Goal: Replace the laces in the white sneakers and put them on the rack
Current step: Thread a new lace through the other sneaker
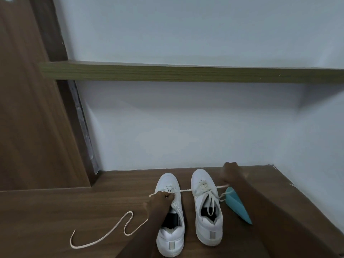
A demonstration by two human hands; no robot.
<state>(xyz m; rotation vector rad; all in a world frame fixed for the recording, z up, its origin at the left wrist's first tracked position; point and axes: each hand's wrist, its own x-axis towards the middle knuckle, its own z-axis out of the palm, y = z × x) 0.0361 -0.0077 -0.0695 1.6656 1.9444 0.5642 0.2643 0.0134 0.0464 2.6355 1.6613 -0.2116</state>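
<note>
Two shoes stand side by side on the floor [115, 202], toes to the wall [186, 131]. The left hand [160, 199] is on the left shoe [170, 237]. A lace [184, 190] runs from it over the right shoe [207, 226] to the right hand [229, 174]. A loose lace [104, 237] lies left of the shoes, and a bag [237, 207] lies right of them. A shelf [186, 73] hangs above.

White left sneaker [170, 237] and right sneaker [202, 175] on brown wood grain.
Both sneakers have grey heel tabs [172, 245] and black insoles [170, 221]. The lace [184, 190] is cream. The wedge [236, 207] next to the right sneaker is plain teal. The floor [55, 211] is mid-brown with streaked wood grain. The door [28, 108] is a similar warm brown and its frame [52, 34] is darker. The shelf [186, 73] is olive with fine grain lines. The wall [186, 127] is plain pale blue-grey.
</note>
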